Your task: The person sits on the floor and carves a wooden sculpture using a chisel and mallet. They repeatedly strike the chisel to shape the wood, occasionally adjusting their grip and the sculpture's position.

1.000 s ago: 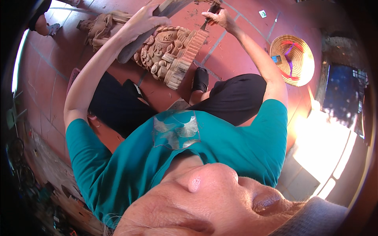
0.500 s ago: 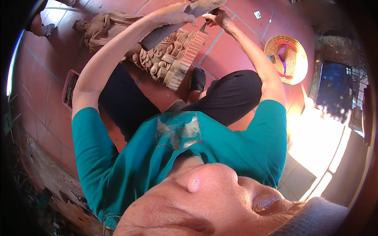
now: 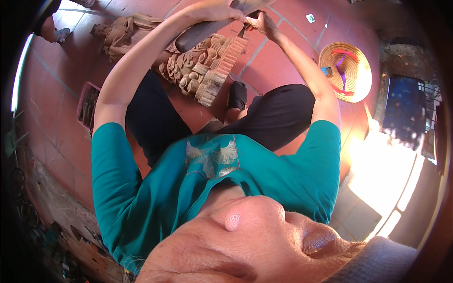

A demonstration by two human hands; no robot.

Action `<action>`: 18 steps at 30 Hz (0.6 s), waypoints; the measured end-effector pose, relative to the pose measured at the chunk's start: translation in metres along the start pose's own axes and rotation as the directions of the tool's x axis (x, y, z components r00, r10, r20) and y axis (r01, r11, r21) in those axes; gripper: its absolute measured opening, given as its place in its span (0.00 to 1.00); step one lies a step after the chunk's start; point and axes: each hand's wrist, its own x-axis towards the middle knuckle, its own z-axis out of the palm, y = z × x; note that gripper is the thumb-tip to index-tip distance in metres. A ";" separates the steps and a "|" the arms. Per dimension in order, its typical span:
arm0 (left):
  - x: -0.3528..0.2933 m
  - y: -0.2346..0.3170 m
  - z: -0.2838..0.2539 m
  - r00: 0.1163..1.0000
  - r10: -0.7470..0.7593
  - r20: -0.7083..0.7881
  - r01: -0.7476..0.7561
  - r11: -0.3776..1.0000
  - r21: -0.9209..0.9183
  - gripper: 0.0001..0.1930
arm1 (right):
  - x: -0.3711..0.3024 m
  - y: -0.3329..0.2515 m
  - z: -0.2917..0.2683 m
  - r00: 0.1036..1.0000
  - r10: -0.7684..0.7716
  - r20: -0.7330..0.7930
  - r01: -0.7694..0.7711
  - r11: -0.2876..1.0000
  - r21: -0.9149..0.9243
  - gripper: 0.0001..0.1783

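- One long wooden bar (image 3: 203, 35) was in the left hand (image 3: 219, 11); the left fingers were closed around it. Its nearer end pointed down and to the left of these fingers, above a part of the carved statue (image 3: 207, 70), and its farther end rose to the right of them, up to the edge of the view.
- The right hand (image 3: 265, 25) was holding a narrow dark tool (image 3: 242, 31), with its fingers bent tightly around the handle. The blade came out below and to the left of these fingers, and its end was at the base of the statue; whether it touched the wood, one could not tell.
- Both hands were very near to each other; if the left fingertips touched the right fingers, this was also not clear.
- The statue was lying on the red tiled floor (image 3: 283, 63), below and to the left of the right fingers. Its ridged base was the part nearest to them, and its head was far to the left of the left fingers.
- A woven hat (image 3: 357, 78) with a purple strap lay well apart, to the right of the right fingers and lower.
- A pink basket (image 3: 82, 100) with dark things inside stood far below and to the left of the left fingers, beside the left elbow.
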 end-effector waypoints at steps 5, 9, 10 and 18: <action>-0.014 0.039 -0.005 0.974 0.045 -0.220 -0.069 0.992 -0.106 0.35 | 0.000 0.007 0.004 0.998 0.051 -0.032 -0.051 0.999 -0.001 0.29; -0.003 0.027 0.006 0.978 -0.097 -0.184 0.099 0.995 0.001 0.35 | -0.002 0.008 0.006 0.998 -0.042 -0.040 0.045 0.995 0.084 0.29; 0.003 -0.009 0.011 0.986 -0.054 -0.157 0.063 0.997 0.053 0.35 | 0.004 0.004 0.008 1.000 -0.015 -0.012 0.016 0.998 0.069 0.29; -0.013 0.034 0.007 0.978 -0.014 -0.209 -0.009 0.994 -0.109 0.33 | -0.004 0.012 0.008 0.997 -0.075 -0.029 0.077 0.993 0.088 0.26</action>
